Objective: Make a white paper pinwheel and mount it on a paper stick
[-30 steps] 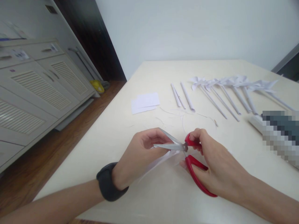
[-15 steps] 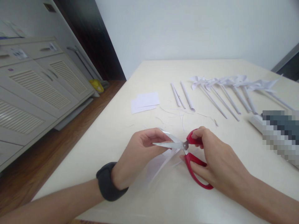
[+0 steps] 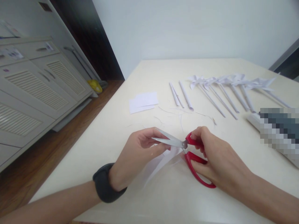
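My right hand (image 3: 216, 155) grips a pair of red-handled scissors (image 3: 198, 172), its fingers through the loops. The blades are parted a little and point left, across the fingertips of my left hand (image 3: 142, 147). That hand wears a black wristband and pinches a piece of white paper (image 3: 161, 165), which hangs below the blades toward the table. Fingers and blades hide the paper's upper part, so I cannot tell whether it lies between the blades. Thin paper scraps (image 3: 181, 119) are scattered just beyond my hands.
On the white table (image 3: 107, 130) lie white paper sheets (image 3: 146, 101), rolled paper sticks (image 3: 186, 95) and a row of paper pinwheels (image 3: 233, 82). A pixelated object (image 3: 280, 127) is at the right. White cabinets (image 3: 35, 84) stand on the left.
The scissor blades have come closer together, and the handles have shifted slightly. My left hand still pinches the paper in nearly the same place. The whole view has moved slightly.
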Motion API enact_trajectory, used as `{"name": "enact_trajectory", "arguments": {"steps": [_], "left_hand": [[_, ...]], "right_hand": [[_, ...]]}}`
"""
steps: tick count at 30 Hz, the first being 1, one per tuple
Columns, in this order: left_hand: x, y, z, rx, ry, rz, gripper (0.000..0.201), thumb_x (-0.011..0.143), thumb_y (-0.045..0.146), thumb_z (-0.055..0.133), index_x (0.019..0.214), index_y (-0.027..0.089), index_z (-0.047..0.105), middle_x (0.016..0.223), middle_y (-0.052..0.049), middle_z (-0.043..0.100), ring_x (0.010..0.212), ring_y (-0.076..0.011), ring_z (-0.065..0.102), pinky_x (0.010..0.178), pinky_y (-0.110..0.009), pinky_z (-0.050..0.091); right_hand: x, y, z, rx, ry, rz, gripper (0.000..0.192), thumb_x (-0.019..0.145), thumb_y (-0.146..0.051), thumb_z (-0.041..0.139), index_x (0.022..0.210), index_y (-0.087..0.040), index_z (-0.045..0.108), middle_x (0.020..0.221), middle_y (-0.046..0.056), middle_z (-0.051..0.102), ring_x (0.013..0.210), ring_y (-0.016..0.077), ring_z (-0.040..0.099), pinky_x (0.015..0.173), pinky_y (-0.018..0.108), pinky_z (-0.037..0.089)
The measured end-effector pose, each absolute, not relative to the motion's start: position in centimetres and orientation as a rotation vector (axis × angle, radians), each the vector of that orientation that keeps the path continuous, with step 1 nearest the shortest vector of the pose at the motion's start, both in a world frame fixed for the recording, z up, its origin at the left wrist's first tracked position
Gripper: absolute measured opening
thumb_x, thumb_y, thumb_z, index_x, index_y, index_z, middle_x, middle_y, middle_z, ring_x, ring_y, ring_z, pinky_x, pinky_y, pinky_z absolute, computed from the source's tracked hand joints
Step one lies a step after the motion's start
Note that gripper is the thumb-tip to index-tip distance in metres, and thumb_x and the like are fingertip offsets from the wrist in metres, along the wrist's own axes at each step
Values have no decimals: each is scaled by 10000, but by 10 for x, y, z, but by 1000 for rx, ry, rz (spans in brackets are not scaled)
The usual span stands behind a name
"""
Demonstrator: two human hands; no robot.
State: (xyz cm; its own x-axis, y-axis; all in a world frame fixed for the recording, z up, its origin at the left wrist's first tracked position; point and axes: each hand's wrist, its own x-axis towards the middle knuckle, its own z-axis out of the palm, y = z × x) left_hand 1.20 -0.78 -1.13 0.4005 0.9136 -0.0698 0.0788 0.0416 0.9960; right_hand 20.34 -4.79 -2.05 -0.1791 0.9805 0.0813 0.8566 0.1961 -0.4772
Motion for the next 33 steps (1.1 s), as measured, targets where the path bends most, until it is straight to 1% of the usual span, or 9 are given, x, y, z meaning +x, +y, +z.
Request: {"name": "enact_trajectory", "arguments": {"steps": [4,6,11,13,18,21,27,30,33], "left_hand": [[12,-9,-10,1371,1013,813,128,701,45,583,725,165,619,755,-1,657,692,-131,603,615,-212,455],[12,-9,-10,1353,1027,790,119,690,46,593,720,158,614,762,-12,658,680,-140,604,588,-218,453],[11,-8,-9,1347,1011,783,100,691,72,615,746,156,617,778,-20,654,721,-147,599,624,-224,454],[12,-9,-10,1346,1004,804,106,691,64,616,738,158,618,776,-10,651,729,-138,595,631,-211,447],[13,-12,-12,1284,1010,837,105,698,64,617,709,169,614,733,25,644,675,-100,582,579,-168,426],[14,-13,-13,1291,1013,845,131,706,47,603,716,178,614,739,39,645,690,-83,578,604,-150,425],[14,-13,-13,1321,998,863,172,703,18,592,715,187,620,731,57,640,693,-66,574,618,-133,424],[14,-13,-14,1343,982,888,164,719,27,582,720,184,628,751,48,639,720,-71,576,665,-145,429],[14,-12,-13,1363,979,902,96,731,86,605,728,180,624,748,36,633,728,-82,571,682,-162,431]], "right_hand": [[202,-48,-18,-1711,-2070,453,288,675,-224,550,899,-244,371,842,7,551,690,188,557,592,335,452],[201,-49,-17,-1698,-2071,455,299,673,-213,552,907,-239,368,854,14,552,726,200,562,609,341,453],[199,-49,-18,-1673,-2081,449,306,668,-203,557,902,-239,363,844,7,559,729,199,566,604,334,452],[199,-49,-19,-1682,-2077,448,305,671,-217,559,902,-238,362,838,5,560,724,199,568,602,336,453],[198,-49,-21,-1700,-2071,406,300,682,-271,557,910,-233,365,837,8,562,730,207,571,595,342,458],[198,-49,-21,-1704,-2077,399,293,684,-265,553,907,-235,365,834,5,563,733,205,571,588,336,460],[201,-49,-21,-1704,-2093,406,281,691,-274,549,894,-239,359,806,-2,559,711,197,567,576,333,460],[202,-49,-20,-1720,-2107,410,274,690,-277,556,877,-243,359,751,-15,546,618,168,542,521,305,445],[204,-47,-18,-1728,-2078,472,250,708,-293,565,837,-247,356,663,-46,528,505,126,488,447,251,404]]}}
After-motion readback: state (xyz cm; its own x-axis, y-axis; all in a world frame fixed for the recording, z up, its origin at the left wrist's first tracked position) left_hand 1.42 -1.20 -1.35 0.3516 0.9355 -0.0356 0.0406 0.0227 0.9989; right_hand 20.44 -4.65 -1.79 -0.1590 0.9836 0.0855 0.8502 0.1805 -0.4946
